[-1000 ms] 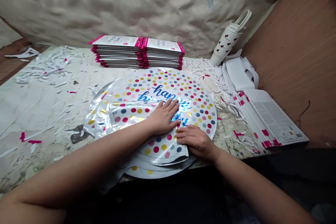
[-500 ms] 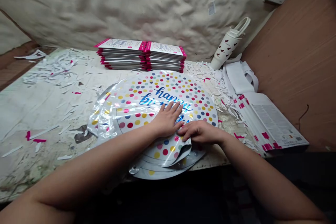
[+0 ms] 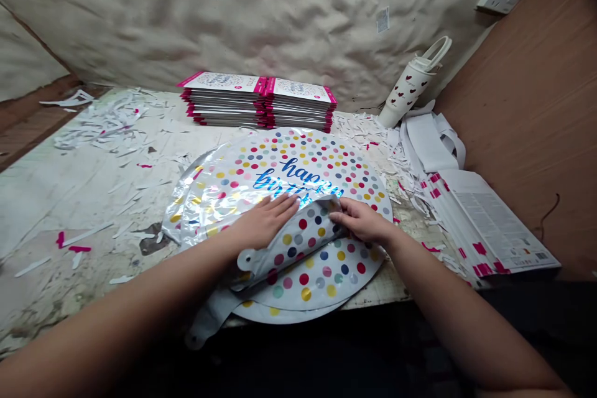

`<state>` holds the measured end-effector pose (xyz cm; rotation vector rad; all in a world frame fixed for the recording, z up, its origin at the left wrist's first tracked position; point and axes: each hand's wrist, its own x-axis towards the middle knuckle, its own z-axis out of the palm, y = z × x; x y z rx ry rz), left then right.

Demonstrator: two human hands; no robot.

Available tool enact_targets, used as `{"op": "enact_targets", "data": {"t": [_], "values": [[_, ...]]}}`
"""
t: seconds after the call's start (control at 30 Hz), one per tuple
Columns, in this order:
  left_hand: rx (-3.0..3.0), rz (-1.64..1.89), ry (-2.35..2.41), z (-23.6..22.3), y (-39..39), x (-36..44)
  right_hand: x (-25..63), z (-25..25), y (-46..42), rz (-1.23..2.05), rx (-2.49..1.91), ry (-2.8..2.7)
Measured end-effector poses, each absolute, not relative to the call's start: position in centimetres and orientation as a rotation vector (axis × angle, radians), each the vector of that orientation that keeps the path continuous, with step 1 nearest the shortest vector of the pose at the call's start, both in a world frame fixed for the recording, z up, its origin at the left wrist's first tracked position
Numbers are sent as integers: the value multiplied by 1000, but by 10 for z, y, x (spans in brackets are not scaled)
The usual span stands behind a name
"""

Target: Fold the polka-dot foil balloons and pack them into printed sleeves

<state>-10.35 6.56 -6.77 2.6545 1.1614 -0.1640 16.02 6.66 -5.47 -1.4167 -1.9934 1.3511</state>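
Note:
Several flat, round foil balloons (image 3: 261, 155) with coloured dots and blue "happy birthday" lettering lie stacked in front of me. The near edge of the top one is folded up and over, showing a dotted flap (image 3: 303, 239) and a tab with a hole at its left end. My left hand (image 3: 262, 222) lies flat on the foil beside the flap, fingers stretched to the right. At the flap's right end my right hand (image 3: 357, 219) pinches the folded foil between thumb and fingers. Part of the lettering is hidden by the fold.
Two side-by-side stacks of pink-and-white packs (image 3: 261, 102) stand at the back. A white tumbler with hearts (image 3: 407, 90) leans at the back right. Printed cards (image 3: 504, 224) lie at the right. Paper scraps (image 3: 112, 121) litter the table.
My left hand has slid left and down across the foil. My right hand has lifted the near edge into a larger fold, baring dots of a balloon underneath.

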Motion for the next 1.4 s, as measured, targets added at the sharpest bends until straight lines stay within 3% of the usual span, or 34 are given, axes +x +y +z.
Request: {"op": "enact_targets", "data": {"t": [0.1,0.2,0.27,0.33,0.4,0.5,0.57,0.67,0.87,1.03,1.17,1.23,1.4], "values": [[2613,-83,1450,-49,47,-162,148,-53,75,1182,-1715,-2031],[2591,446,1872,-27,15,-171,139,-52,83,1104,-1841,-2028],[2778,714,1624,-25,-8,-146,135,-53,87,1064,-1875,-2026],[2949,558,1263,-36,-28,-113,132,-53,88,1032,-1904,-2035],[2939,367,1334,-57,-41,-89,129,-51,84,987,-1948,-2031],[2843,224,1499,-84,-47,-80,122,-43,62,533,-1903,-2089],[2818,216,1508,-92,-47,-85,119,-41,43,196,-1569,-2344],[2812,223,1491,-90,-46,-91,120,-48,26,-17,-1072,-2773],[2736,183,1516,-70,-40,-82,135,-55,30,-382,-1021,-2707],[2619,115,1659,-57,-19,-77,141,-46,-11,-280,-636,-2447],[2635,258,1324,-64,-11,-83,165,-70,-19,121,-1240,-2158],[2685,317,1022,-69,-10,-85,175,-78,-15,253,-1297,-2190],[2764,254,649,-75,-14,-87,176,-71,-13,181,-632,-2668]]}}
